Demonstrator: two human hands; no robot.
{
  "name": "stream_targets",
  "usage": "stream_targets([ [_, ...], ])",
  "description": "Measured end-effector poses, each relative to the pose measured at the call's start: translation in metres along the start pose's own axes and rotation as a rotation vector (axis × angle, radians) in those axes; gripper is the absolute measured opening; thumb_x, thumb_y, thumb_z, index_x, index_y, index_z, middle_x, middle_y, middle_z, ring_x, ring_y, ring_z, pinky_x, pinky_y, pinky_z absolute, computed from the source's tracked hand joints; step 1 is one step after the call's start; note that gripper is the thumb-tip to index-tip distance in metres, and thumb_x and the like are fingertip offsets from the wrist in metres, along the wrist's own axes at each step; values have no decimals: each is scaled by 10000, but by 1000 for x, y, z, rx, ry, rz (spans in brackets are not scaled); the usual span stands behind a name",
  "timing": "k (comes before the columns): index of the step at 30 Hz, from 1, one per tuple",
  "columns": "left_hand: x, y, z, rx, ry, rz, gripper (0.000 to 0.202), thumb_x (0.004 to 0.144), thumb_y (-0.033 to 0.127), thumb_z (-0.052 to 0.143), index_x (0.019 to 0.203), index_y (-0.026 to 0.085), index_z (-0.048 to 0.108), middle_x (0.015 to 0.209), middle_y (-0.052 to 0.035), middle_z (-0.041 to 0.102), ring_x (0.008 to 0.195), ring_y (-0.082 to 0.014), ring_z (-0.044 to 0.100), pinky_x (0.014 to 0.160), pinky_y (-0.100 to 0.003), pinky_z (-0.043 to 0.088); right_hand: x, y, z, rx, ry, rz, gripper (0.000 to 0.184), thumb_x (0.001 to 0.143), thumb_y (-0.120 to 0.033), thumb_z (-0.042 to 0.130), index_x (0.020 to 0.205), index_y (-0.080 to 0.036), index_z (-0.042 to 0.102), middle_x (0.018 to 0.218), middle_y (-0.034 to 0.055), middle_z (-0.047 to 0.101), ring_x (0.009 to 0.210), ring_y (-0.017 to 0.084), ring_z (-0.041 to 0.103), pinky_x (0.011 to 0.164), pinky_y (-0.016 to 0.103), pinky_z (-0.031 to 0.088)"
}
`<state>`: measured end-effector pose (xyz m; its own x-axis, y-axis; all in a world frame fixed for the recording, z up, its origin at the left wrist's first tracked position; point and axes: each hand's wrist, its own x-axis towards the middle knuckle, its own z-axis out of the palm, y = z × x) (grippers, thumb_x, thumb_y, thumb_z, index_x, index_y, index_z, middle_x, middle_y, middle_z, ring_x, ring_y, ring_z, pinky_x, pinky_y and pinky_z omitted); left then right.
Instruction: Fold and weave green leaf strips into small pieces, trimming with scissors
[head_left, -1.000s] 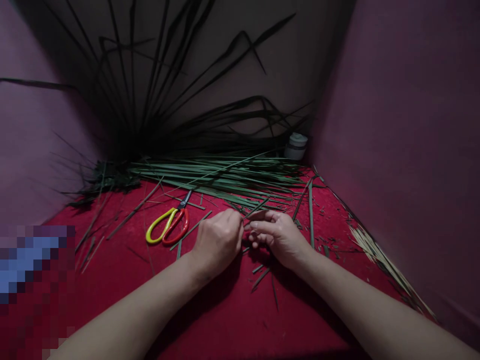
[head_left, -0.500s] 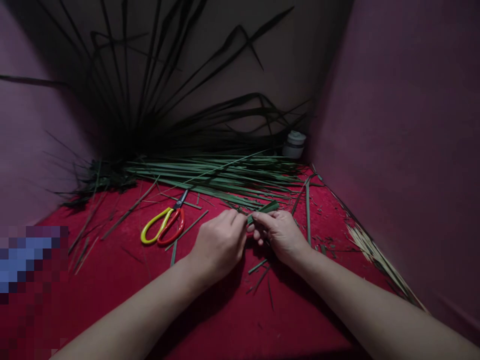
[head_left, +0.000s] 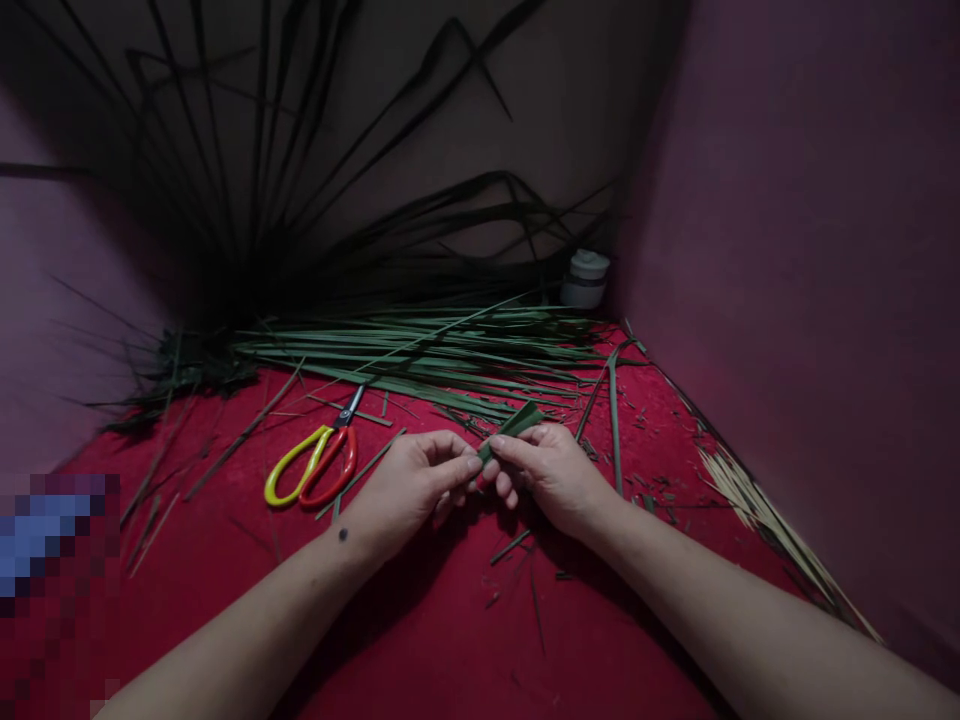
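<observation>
A short green leaf strip [head_left: 517, 424] is held between both hands above the red cloth [head_left: 420, 620]. My left hand [head_left: 409, 485] pinches its near end with thumb and fingers. My right hand [head_left: 551, 470] grips the strip from the right, fingers curled over it. The strip's free end points up and away to the right. Scissors [head_left: 311, 465] with one yellow and one red handle lie shut on the cloth, a little left of my left hand.
A pile of long green leaves [head_left: 420, 350] lies across the back of the cloth, with darker fronds rising behind. A small white jar [head_left: 585, 278] stands in the back right corner. Pale thin sticks [head_left: 757, 510] lie along the right wall. Leaf scraps litter the cloth.
Both hands have drawn slightly nearer and lower. My left hand has turned palm more upward. The leaf strip now shows broader and folded between the fingertips.
</observation>
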<state>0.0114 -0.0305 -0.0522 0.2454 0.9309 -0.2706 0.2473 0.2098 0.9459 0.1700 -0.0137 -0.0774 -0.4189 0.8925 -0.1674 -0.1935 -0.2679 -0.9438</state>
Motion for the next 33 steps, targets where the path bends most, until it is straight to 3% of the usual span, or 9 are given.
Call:
stream_targets([
  [6, -1, 3, 5, 78, 106, 25, 232, 737, 352, 573, 648, 146, 517, 513, 37, 519, 405, -61, 410, 405, -186, 316, 2, 0, 0, 197, 140, -76, 216, 698, -337, 645, 710, -135, 573, 595, 11, 622, 421, 81, 525, 381, 190, 407],
  [11, -3, 1, 7, 117, 116, 37, 203, 740, 326, 561, 663, 145, 514, 554, 27, 543, 418, -58, 412, 415, -184, 322, 1, -3, -1, 228, 218, -91, 232, 672, -338, 667, 670, -137, 552, 549, 1, 595, 402, 79, 510, 361, 183, 391],
  [14, -4, 0, 7, 142, 125, 24, 198, 734, 338, 559, 685, 151, 519, 555, 30, 547, 399, -62, 416, 399, -186, 332, 1, -3, -1, 215, 228, -84, 221, 655, -322, 675, 657, -135, 556, 520, -1, 588, 392, 74, 496, 364, 180, 382],
  [19, -3, 4, 6, 160, 36, 17, 252, 751, 392, 542, 687, 148, 529, 545, 23, 554, 401, -69, 439, 409, -190, 349, 2, -2, -2, 160, 215, -83, 194, 662, -311, 660, 671, -130, 589, 473, -12, 562, 377, 67, 466, 375, 180, 370],
  [25, -3, 5, 5, 43, -44, 31, 283, 809, 393, 480, 729, 140, 577, 566, 8, 570, 427, -73, 443, 407, -186, 316, 0, -2, 1, 168, 167, -51, 171, 651, -280, 671, 680, -117, 625, 502, -13, 567, 410, 59, 475, 391, 170, 373],
  [33, -3, 0, 2, 47, 53, 40, 320, 805, 426, 475, 701, 142, 580, 577, -5, 569, 442, -96, 450, 413, -209, 326, 2, 3, -3, 149, 154, -30, 198, 690, -306, 651, 655, -116, 612, 483, 1, 581, 371, 70, 486, 379, 185, 366],
])
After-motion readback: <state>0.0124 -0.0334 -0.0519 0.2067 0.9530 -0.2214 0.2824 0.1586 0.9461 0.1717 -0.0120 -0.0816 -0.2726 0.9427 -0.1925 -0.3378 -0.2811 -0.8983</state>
